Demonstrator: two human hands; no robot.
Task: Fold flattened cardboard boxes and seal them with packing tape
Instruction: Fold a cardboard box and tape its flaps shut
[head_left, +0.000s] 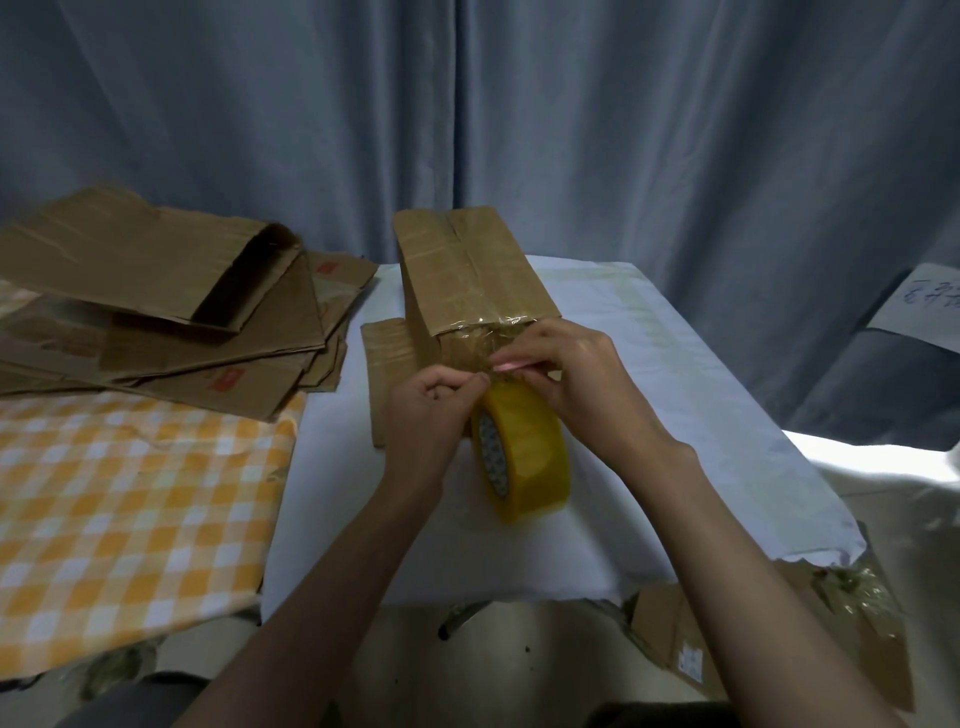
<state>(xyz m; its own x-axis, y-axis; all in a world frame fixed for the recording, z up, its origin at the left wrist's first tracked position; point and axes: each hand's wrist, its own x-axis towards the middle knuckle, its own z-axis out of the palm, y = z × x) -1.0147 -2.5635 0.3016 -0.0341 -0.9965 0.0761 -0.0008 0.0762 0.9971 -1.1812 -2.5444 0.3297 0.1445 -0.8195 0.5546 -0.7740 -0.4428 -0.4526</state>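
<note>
Brown flattened boxes (171, 317) lie stacked at left. On the white table (675, 415), the left hand (431, 410) pinches clear tape beside the yellow tape roll (524, 452). The right hand (571, 374) grips a pink cutter (511, 367) against the folded box (467, 275).

White-covered table (649, 364) bears box (467, 270), tape roll (524, 447).
</note>
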